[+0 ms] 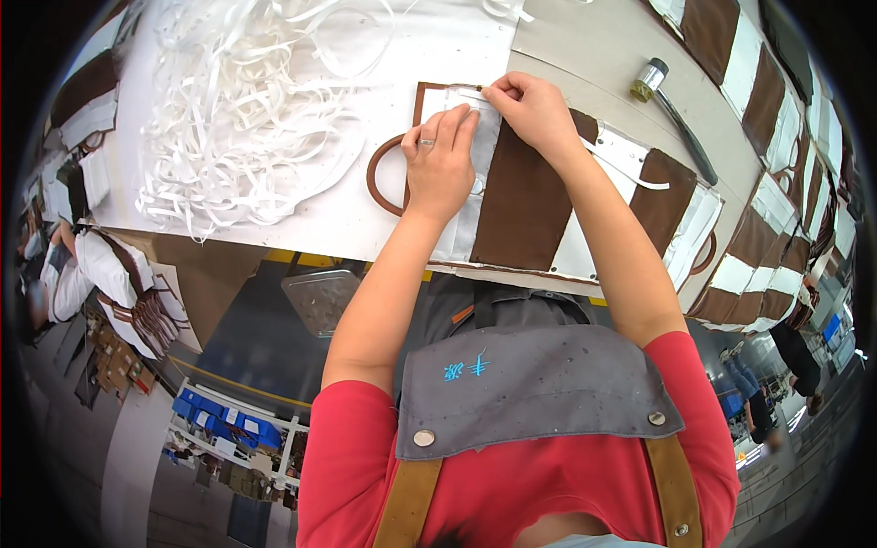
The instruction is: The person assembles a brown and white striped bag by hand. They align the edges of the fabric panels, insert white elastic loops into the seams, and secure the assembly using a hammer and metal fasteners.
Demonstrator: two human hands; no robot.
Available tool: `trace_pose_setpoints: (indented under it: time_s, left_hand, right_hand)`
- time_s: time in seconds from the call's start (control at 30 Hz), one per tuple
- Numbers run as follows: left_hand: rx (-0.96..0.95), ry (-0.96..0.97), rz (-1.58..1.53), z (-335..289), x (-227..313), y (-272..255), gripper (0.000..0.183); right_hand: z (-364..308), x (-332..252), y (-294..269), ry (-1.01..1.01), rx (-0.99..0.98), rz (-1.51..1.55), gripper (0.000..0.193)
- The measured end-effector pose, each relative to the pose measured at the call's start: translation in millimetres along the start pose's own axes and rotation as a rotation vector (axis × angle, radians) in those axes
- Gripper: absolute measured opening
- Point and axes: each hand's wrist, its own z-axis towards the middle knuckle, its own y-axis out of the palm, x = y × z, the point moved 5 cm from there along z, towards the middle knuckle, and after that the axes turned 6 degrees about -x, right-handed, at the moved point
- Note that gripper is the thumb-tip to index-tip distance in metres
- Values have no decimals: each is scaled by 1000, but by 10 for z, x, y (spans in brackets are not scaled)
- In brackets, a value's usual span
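A brown-and-white striped bag lies flat on the table, with brown trim and a curved brown handle at its left end. My left hand rests on the pale section beside that handle, fingers stretched out and a ring on one of them. At the bag's far edge, my right hand pinches with thumb and forefinger. A narrow white strip runs up to those fingertips, which partly cover it. Another white strip lies loosely across the bag, right of my right forearm.
A large tangle of white strips covers the table's left part. To the right lies a hammer with a dark handle. More striped brown-and-white bags are stacked along the right side. Below the table edge is a metal stool.
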Motion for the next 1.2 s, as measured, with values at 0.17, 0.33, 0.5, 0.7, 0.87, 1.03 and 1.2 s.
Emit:
trace_pose_setpoints:
  time_s: [0.17,0.33,0.5,0.7,0.87,1.03,1.2]
  left_hand:
    - [1,-3,8,-7,-7,11,36]
    - [-14,-20,-17,6,-20,14,34]
    - [-14,-106,-42,79,-113,-71,33]
    - [-105,-98,77,128,-228,-76,38]
    - [-112,-180,95,141,-248,-55,39]
    - [15,-231,-56,137,-286,-75,30]
    - [15,-167,23,93,-251,-99,24]
  right_hand:
    - [21,-25,-2,44,-20,-30,27]
    - [45,-12,-7,53,-17,-49,27]
    - [34,-9,-2,51,-9,-67,27]
    - [24,6,-12,94,-54,-35,28]
    - [35,45,-10,86,-74,18,29]
    - [58,74,-22,94,-135,126,28]
    - [55,77,-55,108,-203,285,27]
